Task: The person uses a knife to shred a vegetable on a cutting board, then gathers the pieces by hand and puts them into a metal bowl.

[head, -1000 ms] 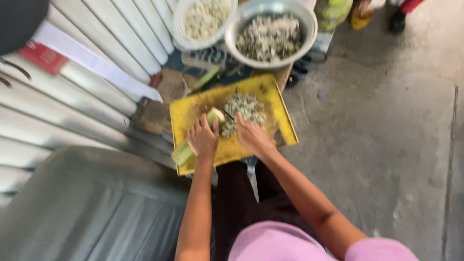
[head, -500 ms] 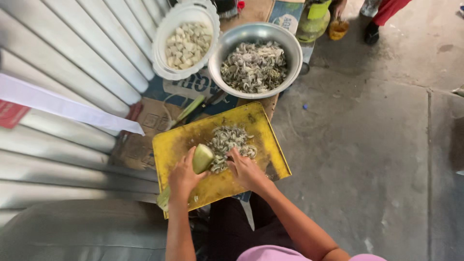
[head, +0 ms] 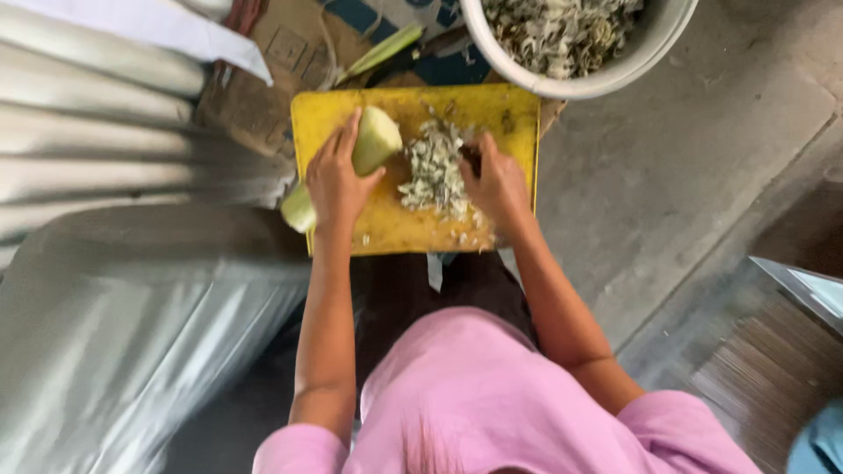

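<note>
A yellow cutting board [head: 492,114] lies in front of me. My left hand [head: 336,180] grips a thick pale green stalk [head: 378,139] that lies across the board's left side, its cut end toward the middle. A pile of chopped greenish-white pieces [head: 433,171] sits in the centre of the board. My right hand [head: 496,184] rests at the right edge of that pile, fingers curled; whether it holds anything is hidden.
A large metal bowl [head: 606,81] of chopped pieces stands beyond the board. Corrugated metal sheeting [head: 97,114] runs along the left, a grey cover [head: 132,333] lies below it. Cardboard [head: 263,79] and a green stalk strip [head: 382,51] lie behind the board. Concrete floor [head: 685,175] on the right.
The view has dropped closer to the board, so the white basket has left the frame. My left hand has shifted the stalk further onto the board; my right hand stays by the pile.
</note>
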